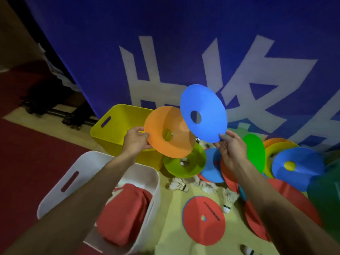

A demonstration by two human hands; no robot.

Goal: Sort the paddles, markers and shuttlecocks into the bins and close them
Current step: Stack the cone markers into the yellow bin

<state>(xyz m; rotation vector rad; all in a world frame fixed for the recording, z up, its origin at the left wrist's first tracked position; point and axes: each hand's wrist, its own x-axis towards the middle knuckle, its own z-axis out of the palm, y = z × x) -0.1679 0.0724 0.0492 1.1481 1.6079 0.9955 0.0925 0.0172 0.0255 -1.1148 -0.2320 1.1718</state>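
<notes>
Plainly both hands are loaded. The left hand [135, 138] pinches the left rim of an orange marker [169, 131] between thumb and fingers. The right hand [232, 150] pinches the lower rim of a blue marker [203, 113], thumb on the face turned toward the camera. Both discs are held clear of the floor and tilted, with their centre holes showing. The blue marker overlaps the orange one's upper right edge in this view; whether they touch I cannot tell. Both forearms reach forward from the lower corners, the left one passing over the white bin [60, 183].

The step in hand looks like marker sorting: two are picked up, neither yet dropped. The orange marker already hangs by the right end of the yellow bin [110, 129], so that bin seems the likely target. The next move probably calls for carrying both discs left over its rim and releasing them flat, so they nest instead of propping on a wall.

Further out, the white bin at the near left holds red items [125, 212], likely the paddles. On the pale floor strip to the right lie more markers, among them a green marker [184, 164] and a red marker [204, 219], with shuttlecocks [227, 201] scattered between.
</notes>
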